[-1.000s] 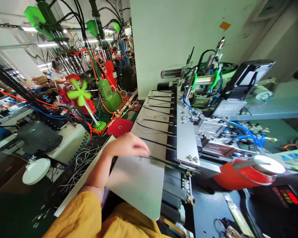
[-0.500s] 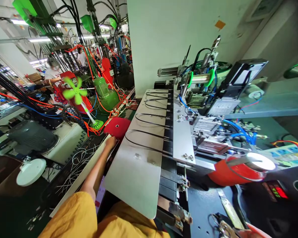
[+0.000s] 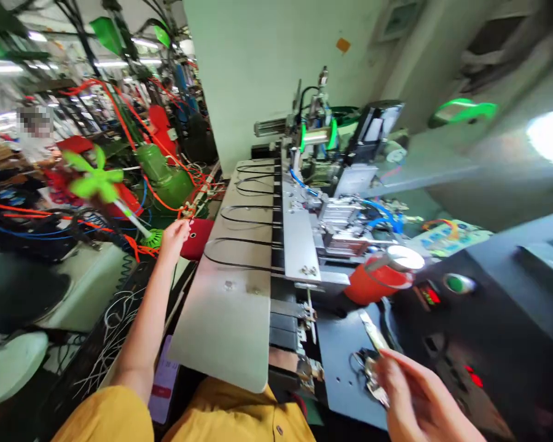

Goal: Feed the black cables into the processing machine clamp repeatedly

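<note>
My left hand (image 3: 177, 236) is stretched forward beside the metal plate, over the edge of a red rounded piece with a ringed hole (image 3: 197, 240). Its fingertips are pinched; whatever is in them is too small to make out. Several black cord loops (image 3: 237, 265) lie on the metal plate (image 3: 230, 331), their ends in a dark rail. My right hand (image 3: 419, 402) is at the lower right, thumb and fingers drawn together. Its fingertips are beside a bunch of keys (image 3: 375, 382) and a flat metal strip (image 3: 372, 331); what they hold, if anything, is hidden.
A machine with metal clamps (image 3: 343, 221) stands right of the plate, with a red-orange cylinder (image 3: 373, 282) nearby. A dark control box with a green button (image 3: 458, 283) is at right. White cords (image 3: 115, 325), a phone (image 3: 164, 374) and a green fan (image 3: 94, 178) are at left.
The view has turned right. My left hand has lifted off the red piece's near side and reaches further forward. My right hand has come into view beside the keys.
</note>
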`<move>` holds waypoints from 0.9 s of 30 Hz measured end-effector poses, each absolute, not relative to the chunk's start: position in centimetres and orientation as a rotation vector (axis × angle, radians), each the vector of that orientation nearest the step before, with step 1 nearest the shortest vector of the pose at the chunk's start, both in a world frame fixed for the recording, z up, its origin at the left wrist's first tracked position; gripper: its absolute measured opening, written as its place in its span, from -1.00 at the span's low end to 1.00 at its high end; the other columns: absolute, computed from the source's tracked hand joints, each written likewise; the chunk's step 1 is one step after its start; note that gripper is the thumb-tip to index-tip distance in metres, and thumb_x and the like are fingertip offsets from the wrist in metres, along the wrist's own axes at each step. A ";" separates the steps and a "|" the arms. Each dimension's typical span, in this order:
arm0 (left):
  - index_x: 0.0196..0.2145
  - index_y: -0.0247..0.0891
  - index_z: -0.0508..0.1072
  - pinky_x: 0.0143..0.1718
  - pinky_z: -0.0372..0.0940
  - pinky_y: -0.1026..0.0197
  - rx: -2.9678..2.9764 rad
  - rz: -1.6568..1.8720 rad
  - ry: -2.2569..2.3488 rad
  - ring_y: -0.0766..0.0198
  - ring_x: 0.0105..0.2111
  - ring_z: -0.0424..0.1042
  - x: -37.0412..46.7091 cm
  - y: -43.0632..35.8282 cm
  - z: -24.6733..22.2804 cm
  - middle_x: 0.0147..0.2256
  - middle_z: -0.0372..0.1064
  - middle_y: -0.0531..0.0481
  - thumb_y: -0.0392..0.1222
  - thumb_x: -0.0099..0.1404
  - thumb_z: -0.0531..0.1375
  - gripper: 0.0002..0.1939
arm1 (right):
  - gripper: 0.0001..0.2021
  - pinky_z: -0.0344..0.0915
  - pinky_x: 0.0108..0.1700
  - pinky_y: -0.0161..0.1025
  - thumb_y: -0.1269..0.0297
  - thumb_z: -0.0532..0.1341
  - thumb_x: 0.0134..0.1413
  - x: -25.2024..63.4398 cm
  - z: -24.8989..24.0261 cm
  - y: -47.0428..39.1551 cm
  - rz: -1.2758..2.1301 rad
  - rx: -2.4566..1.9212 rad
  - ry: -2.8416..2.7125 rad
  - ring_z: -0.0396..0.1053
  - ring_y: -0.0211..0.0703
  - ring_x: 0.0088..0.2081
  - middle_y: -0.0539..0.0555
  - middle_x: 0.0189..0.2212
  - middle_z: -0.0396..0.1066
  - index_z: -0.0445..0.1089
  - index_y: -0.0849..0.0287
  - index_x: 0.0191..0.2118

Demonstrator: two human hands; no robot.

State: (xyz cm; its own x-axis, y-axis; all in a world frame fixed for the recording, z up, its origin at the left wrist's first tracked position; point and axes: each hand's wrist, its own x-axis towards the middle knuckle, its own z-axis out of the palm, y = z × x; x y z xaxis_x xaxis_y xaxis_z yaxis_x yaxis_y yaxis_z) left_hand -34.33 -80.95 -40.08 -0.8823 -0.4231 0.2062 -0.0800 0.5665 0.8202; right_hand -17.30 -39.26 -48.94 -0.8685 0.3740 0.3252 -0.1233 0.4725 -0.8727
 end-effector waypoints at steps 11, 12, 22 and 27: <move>-0.34 -0.28 0.51 -0.41 0.21 0.35 -1.103 -1.531 -3.002 0.36 -0.43 0.32 -25.5 -60.7 -37.9 -0.40 0.40 0.03 -0.17 0.34 0.10 -0.78 | -0.86 0.32 -0.40 -0.31 0.23 0.17 0.23 -18.6 -44.6 -44.0 1.921 0.087 -2.165 0.36 -0.24 -0.45 0.03 -0.41 0.43 0.43 0.16 -0.24; -0.36 -0.29 0.49 -0.43 0.20 0.35 -1.077 -1.577 -3.027 0.37 -0.45 0.31 -25.6 -60.6 -38.4 -0.41 0.39 0.03 -0.16 0.33 0.10 -0.78 | -0.86 0.31 -0.40 -0.31 0.24 0.17 0.23 -18.7 -44.7 -44.1 1.923 0.095 -2.143 0.34 -0.24 -0.45 0.03 -0.43 0.41 0.43 0.16 -0.26; -0.39 -0.34 0.47 -0.45 0.25 0.35 -0.843 -2.193 -3.089 0.38 -0.49 0.29 -26.1 -61.1 -39.9 -0.47 0.34 0.03 -0.01 0.33 0.12 -0.67 | -0.89 0.30 -0.34 -0.26 0.29 0.18 0.21 -18.8 -45.0 -44.1 1.815 0.198 -2.122 0.36 -0.20 -0.37 0.07 -0.36 0.43 0.44 0.15 -0.20; -0.38 -0.27 0.51 -0.35 0.24 0.30 -1.072 -1.422 -2.990 0.33 -0.42 0.35 -25.0 -60.9 -40.5 -0.42 0.38 0.02 -0.17 0.36 0.09 -0.75 | -0.82 0.24 -0.40 -0.30 0.25 0.15 0.23 -18.7 -45.3 -44.4 1.870 0.094 -2.195 0.29 -0.25 -0.45 0.02 -0.47 0.38 0.41 0.18 -0.36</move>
State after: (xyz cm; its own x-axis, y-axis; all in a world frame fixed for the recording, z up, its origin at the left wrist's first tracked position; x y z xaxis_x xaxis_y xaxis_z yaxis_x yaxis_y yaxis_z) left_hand -25.03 -60.86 -40.54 -0.7589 0.6499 -0.0405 0.3787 0.4910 0.7846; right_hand -18.74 -44.41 -45.26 -0.9651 0.1159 0.2348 -0.2134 0.1716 -0.9618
